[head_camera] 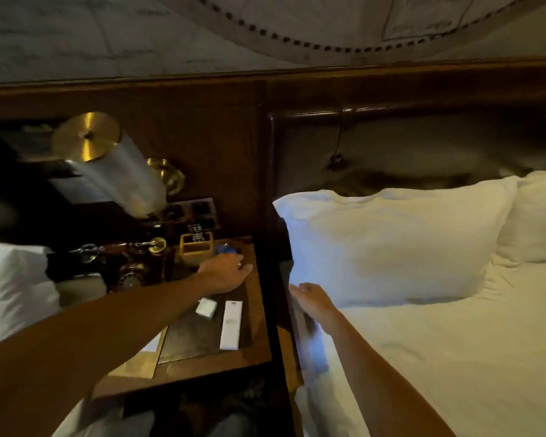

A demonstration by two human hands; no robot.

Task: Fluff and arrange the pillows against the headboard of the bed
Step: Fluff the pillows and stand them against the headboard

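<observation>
A large white pillow (388, 244) leans against the dark padded headboard (407, 152) at the bed's left side. A second white pillow (536, 216) lies to its right, partly cut off by the frame edge. My left hand (226, 275) rests palm down on the wooden nightstand (259, 354), fingers curled near a blue object (226, 248); whether it grips anything is hidden. My right hand (311, 299) hovers flat and open at the bed's left edge, just below the near corner of the large pillow, not touching it.
The nightstand holds a white remote (231, 324), a small white packet (206, 307), a yellow holder (196, 246) and an old-style telephone (130, 266). A brass wall lamp (108, 165) juts out above it. White bedding (454, 357) covers the mattress; another white pillow (10, 294) is at far left.
</observation>
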